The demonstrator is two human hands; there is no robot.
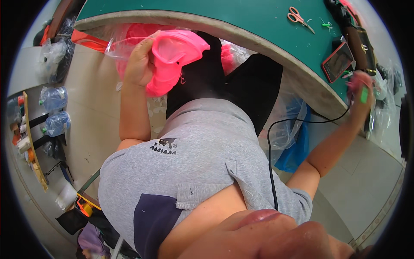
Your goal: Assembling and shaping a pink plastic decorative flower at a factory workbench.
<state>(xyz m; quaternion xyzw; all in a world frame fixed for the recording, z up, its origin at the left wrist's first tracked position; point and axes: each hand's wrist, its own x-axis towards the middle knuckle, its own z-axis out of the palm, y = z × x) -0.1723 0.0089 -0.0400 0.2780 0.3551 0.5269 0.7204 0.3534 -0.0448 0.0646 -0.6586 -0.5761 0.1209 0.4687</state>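
My left hand (141, 61) is raised in front of the table edge, its fingers closed on a bright pink soft plastic piece (166, 64). The piece has a rounded, raised rim around a paler, see-through-looking area, and its lower part hangs in loose folds above my thigh. Its exact kind cannot be made out. Out at the far right, beyond the table's corner, my right hand (361, 88) is smeared by motion. A small green patch (364, 95) shows on it, and whether it holds anything is unclear.
On the green tabletop (207, 13) lie scissors (299, 19), a small green item (326, 25) and a red-edged phone (338, 62). A black cable (269, 142) runs from the table across my shirt. A blue bag (296, 149) hangs below. Large water bottles (56, 98) stand left.
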